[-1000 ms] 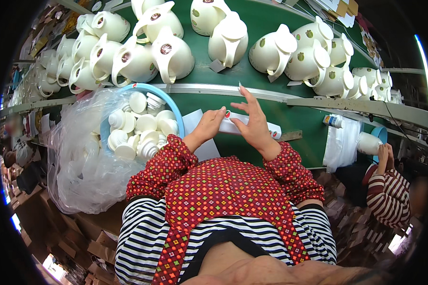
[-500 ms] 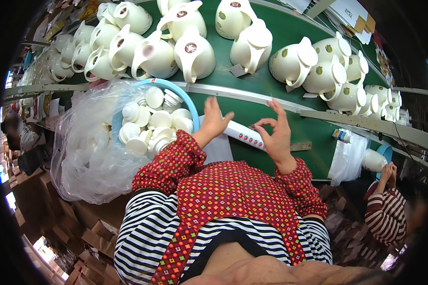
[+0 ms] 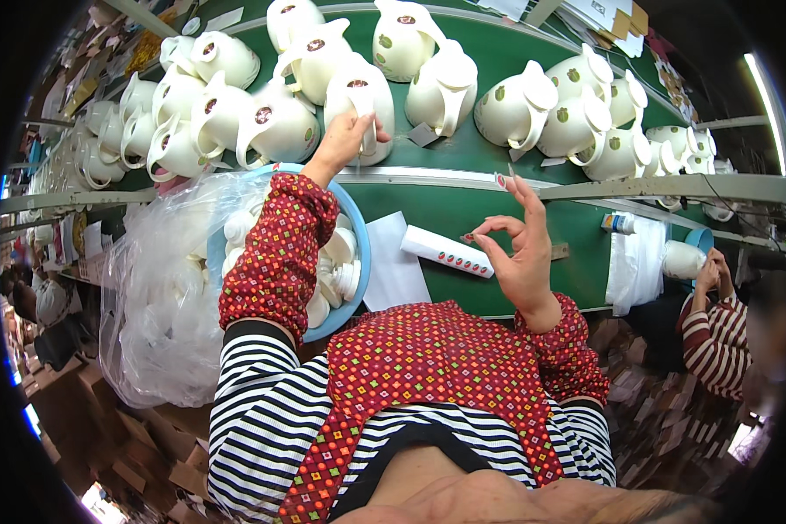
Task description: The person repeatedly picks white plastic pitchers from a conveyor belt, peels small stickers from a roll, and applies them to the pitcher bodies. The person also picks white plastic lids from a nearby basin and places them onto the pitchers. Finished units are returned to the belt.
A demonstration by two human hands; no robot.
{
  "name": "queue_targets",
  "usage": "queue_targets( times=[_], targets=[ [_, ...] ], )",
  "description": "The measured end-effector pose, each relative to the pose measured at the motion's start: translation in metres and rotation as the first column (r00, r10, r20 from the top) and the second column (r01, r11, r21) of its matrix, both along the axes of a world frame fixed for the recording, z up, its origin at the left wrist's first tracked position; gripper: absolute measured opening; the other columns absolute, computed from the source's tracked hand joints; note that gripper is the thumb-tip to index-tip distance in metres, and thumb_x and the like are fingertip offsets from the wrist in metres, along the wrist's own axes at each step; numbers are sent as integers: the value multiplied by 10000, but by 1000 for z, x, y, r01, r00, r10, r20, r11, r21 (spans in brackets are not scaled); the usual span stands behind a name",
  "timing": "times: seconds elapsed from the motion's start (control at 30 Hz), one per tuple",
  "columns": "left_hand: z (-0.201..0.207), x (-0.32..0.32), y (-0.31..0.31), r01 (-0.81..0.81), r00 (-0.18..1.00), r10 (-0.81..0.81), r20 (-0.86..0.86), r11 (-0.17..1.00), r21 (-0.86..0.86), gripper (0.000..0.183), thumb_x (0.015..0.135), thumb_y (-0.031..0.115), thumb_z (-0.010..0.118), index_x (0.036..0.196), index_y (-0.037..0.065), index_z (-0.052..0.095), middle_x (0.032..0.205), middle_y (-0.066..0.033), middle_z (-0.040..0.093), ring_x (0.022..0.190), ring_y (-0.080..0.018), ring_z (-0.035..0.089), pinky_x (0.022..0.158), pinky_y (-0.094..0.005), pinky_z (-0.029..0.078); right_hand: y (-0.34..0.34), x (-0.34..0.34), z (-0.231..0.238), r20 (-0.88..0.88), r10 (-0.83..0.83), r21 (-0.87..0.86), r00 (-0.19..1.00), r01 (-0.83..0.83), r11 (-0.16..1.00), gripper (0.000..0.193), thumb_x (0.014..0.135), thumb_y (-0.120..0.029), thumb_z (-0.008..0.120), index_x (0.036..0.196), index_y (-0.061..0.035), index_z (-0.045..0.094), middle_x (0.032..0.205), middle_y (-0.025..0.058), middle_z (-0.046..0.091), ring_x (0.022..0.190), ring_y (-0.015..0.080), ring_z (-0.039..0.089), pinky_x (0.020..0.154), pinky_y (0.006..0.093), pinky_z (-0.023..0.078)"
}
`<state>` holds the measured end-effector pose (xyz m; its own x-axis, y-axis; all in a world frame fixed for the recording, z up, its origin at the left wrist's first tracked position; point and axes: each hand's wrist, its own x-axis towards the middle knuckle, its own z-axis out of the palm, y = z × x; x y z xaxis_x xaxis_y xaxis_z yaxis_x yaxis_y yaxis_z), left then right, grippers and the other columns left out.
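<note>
Here's the left hand (image 3: 345, 147), up at top centre, fingers curled against the handle (image 3: 364, 103) of a cream jug (image 3: 382, 98); they look half closed, but how firmly they have it I can't tell. Over right of centre, the right hand (image 3: 522, 258) hangs with thumb and forefinger nearly in a ring, a small red patch (image 3: 469, 237) right at their tips. Pinched between them or stuck to one? Can't tell.

That jug reads as a hollow, stiff shell: fairly light for its bulk, I'd judge, but smooth enough to slide under a dry palm, and a knock could chip or scuff it. The handle is the place to take it, with a second palm on the round belly for steadiness. The patch looks thin and light, best kept by its edge.

Just left of the right hand lies a white strip (image 3: 441, 249) with red marks, probably light and easily bent; lift it by an end. Beside it, a white sheet (image 3: 393, 266). Left of centre, the blue basin (image 3: 358, 275) of pale lids (image 3: 345, 279), a crumpled clear bag (image 3: 153, 306) alongside. And across the top, more jugs (image 3: 506, 105) on the green bench.
</note>
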<state>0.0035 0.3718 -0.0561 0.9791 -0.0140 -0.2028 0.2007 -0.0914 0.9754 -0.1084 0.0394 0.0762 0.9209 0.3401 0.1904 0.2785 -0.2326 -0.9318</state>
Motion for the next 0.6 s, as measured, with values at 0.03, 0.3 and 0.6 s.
queue_targets(
  times=[0.03, 0.3, 0.6],
  targets=[
    [8, 3, -3, 4, 999, 2, 44, 993, -121, 325, 1107, 279, 455, 1044, 23, 644, 907, -143, 769, 854, -169, 700, 847, -316, 547, 0, 2, 6, 12, 7, 27, 1000, -8, 1000, 866, 825, 137, 742, 1559, 8, 302, 1535, 218, 448, 908, 166, 730, 957, 330, 543],
    [117, -78, -72, -225, 972, 50, -229, 481, -848, 160, 1111, 202, 431, 1069, 70, 509, 684, 52, 396, 541, -71, 358, 523, -254, 323, -1, -3, 52, 75, 262, 133, 962, -270, 954, 909, 806, 123, 752, 1572, 6, 276, 1585, 194, 399, 913, 157, 718, 991, 378, 523],
    [111, -136, -134, -550, 812, -70, -580, 243, -799, 99, 1103, 115, 414, 1048, 51, 468, 725, 40, 428, 572, -76, 388, 520, -248, 340, -12, -35, 36, -57, 519, 48, 853, -517, 854, 950, 795, 142, 746, 1596, -102, 298, 1595, 221, 291, 858, 160, 714, 921, 354, 547]
  ],
)
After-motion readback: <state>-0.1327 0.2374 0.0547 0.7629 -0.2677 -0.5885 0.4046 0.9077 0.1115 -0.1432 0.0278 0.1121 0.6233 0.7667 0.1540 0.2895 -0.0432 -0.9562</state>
